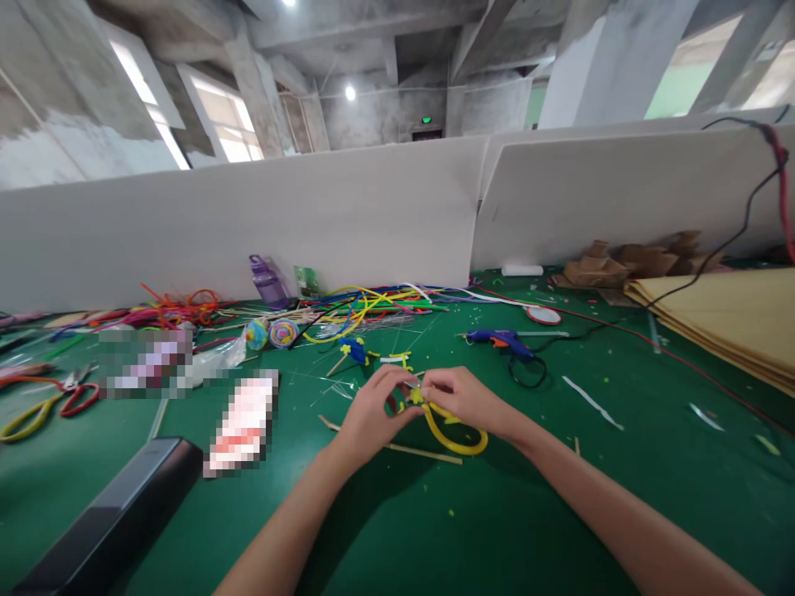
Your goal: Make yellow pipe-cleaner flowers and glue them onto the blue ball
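I have both hands meeting over the green table [559,513], and between them sits the yellow pipe cleaner [456,443], its loop lying on the mat just below my right wrist. My left hand [373,410] is curled shut, fingertips pinching the twisted end of it; my right hand [463,397] is closed on the same knot from the other side. As I judge it, the 1st risk is the twist slipping: the grip is all fingertips on a small fuzzy wire, so a hard pull could undo it or kink the loop. The thin wooden stick [397,447] lies under my hands and could get swept off. The blue glue gun [500,339] rests near my right hand with its black cord [527,372] looped beside it; a careless reach there might snag it.
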Tool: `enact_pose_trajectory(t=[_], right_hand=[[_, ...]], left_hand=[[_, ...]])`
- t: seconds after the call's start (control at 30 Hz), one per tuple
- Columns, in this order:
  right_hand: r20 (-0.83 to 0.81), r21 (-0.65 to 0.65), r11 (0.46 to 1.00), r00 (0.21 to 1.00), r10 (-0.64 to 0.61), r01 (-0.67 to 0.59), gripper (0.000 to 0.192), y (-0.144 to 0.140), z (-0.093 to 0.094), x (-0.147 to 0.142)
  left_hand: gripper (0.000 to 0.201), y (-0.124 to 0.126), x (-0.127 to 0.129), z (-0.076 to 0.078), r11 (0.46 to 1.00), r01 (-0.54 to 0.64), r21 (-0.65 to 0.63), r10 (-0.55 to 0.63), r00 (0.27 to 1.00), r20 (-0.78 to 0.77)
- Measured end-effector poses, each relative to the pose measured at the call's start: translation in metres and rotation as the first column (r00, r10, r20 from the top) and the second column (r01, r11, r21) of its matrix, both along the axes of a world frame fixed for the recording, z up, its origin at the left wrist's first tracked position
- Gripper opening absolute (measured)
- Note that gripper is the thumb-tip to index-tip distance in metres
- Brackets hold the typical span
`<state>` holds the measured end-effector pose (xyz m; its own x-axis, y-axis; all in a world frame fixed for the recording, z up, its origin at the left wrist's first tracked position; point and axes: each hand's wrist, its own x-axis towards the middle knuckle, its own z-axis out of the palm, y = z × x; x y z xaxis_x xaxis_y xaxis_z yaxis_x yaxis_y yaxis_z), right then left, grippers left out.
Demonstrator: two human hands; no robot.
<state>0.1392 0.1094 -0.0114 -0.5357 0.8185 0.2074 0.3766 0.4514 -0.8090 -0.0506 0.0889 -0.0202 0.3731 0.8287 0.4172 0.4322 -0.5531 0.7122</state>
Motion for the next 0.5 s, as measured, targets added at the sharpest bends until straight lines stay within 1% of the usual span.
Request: enact_pose_trajectory(t=[0.03, 0.07, 0.1, 0.13, 0.17, 0.2, 0.23, 0.27, 0.3, 0.33, 0.37, 0.4, 0.43, 0.47, 0.5], right_hand=[[-0.06, -0.117, 0.993, 0.998, 0.009, -0.016, 0.017, 0.002, -0.001, -0.001], [-0.116, -0.226, 0.973, 0.993, 0.016, -0.042, 0.015, 0.003, -0.002, -0.001], [-0.164, -0.32, 0.945, 0.986, 0.019, -0.071, 0.014, 0.003, -0.004, -0.002], [-0.201, -0.391, 0.915, 0.979, 0.018, -0.097, 0.013, 0.003, -0.005, -0.002], [-0.226, -0.434, 0.893, 0.974, 0.021, -0.12, 0.013, 0.003, -0.005, -0.003], [-0.239, -0.446, 0.885, 0.971, 0.027, -0.134, 0.014, 0.002, -0.005, -0.003], [-0.237, -0.423, 0.896, 0.971, 0.034, -0.135, 0.015, 0.001, -0.004, -0.003], [-0.22, -0.366, 0.923, 0.975, 0.041, -0.122, 0.016, 0.0, -0.003, -0.003], [-0.185, -0.276, 0.957, 0.982, 0.045, -0.095, 0.018, -0.001, -0.002, -0.002], [-0.135, -0.159, 0.985, 0.99, 0.042, -0.063, 0.02, -0.001, 0.0, -0.001], [-0.072, -0.03, 0.999, 0.997, 0.036, -0.038, 0.021, -0.002, 0.001, 0.0], [-0.002, 0.096, 0.995, 1.0, 0.03, -0.03, 0.022, -0.002, 0.002, 0.001], [0.073, 0.204, 0.978, 0.997, 0.023, -0.038, 0.023, -0.001, 0.002, 0.003], [0.148, 0.289, 0.955, 0.989, 0.02, -0.062, 0.022, -0.001, 0.002, 0.004], [0.215, 0.356, 0.93, 0.976, 0.018, -0.095, 0.022, -0.001, 0.001, 0.006]], left_hand=[[0.021, 0.0, -0.001, -0.002, 0.986, 0.003, 0.165, 0.007, 0.998, -0.063], [0.018, 0.001, -0.002, -0.004, 0.958, 0.027, 0.285, 0.007, 0.993, -0.117], [0.017, 0.001, -0.004, -0.005, 0.931, 0.055, 0.36, 0.003, 0.987, -0.158], [0.017, 0.001, -0.005, -0.006, 0.911, 0.072, 0.405, 0.003, 0.984, -0.181], [0.018, 0.001, -0.005, -0.006, 0.901, 0.076, 0.427, 0.005, 0.983, -0.185], [0.018, 0.001, -0.005, -0.006, 0.902, 0.071, 0.426, 0.006, 0.984, -0.176], [0.017, 0.001, -0.004, -0.005, 0.913, 0.055, 0.403, 0.007, 0.989, -0.15], [0.015, 0.0, -0.002, -0.003, 0.935, 0.03, 0.354, 0.01, 0.994, -0.111], [0.013, 0.0, 0.001, -0.002, 0.964, 0.002, 0.266, 0.015, 0.998, -0.06], [0.013, -0.001, 0.004, 0.0, 0.991, -0.017, 0.136, 0.017, 1.0, 0.003], [0.016, -0.002, 0.007, 0.002, 0.999, -0.013, -0.03, 0.015, 0.997, 0.075], [0.019, -0.002, 0.009, 0.003, 0.977, 0.027, -0.213, 0.008, 0.987, 0.161], [0.023, -0.003, 0.01, 0.004, 0.92, 0.096, -0.38, 0.003, 0.967, 0.253], [0.025, -0.002, 0.011, 0.005, 0.837, 0.181, -0.516, 0.007, 0.94, 0.34], [0.026, -0.002, 0.011, 0.005, 0.744, 0.264, -0.613, 0.022, 0.908, 0.418]])
